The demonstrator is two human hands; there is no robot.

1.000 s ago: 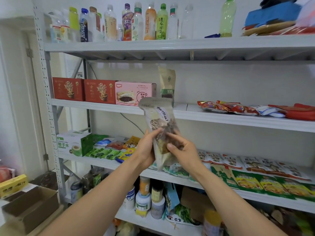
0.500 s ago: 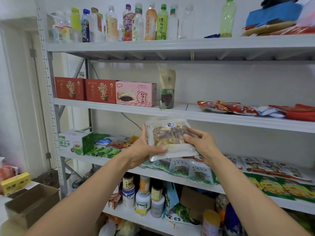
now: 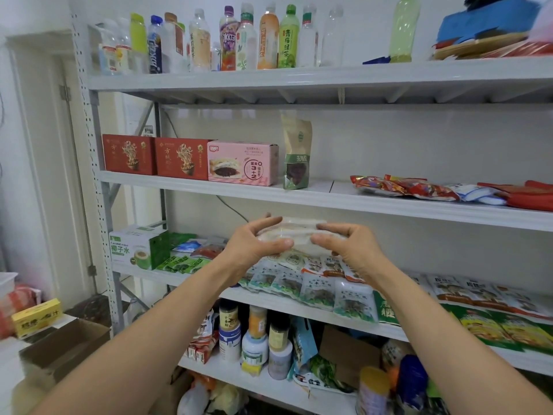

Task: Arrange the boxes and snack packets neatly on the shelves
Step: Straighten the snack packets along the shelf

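Head view: the clear snack packet [image 3: 299,227], upright a second ago, is now tipped flat between the left hand [image 3: 254,244] and right hand [image 3: 350,247], both pinching its ends above the row of packets [image 3: 317,290]. Laying it down there looks next

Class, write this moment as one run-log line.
phase: shelving | left hand: grips clear snack packet | right hand: grips same packet | packet: level, above shelved packet row

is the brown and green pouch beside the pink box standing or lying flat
Standing upright: the pouch rests on its base on the shelf, right of the pink box.
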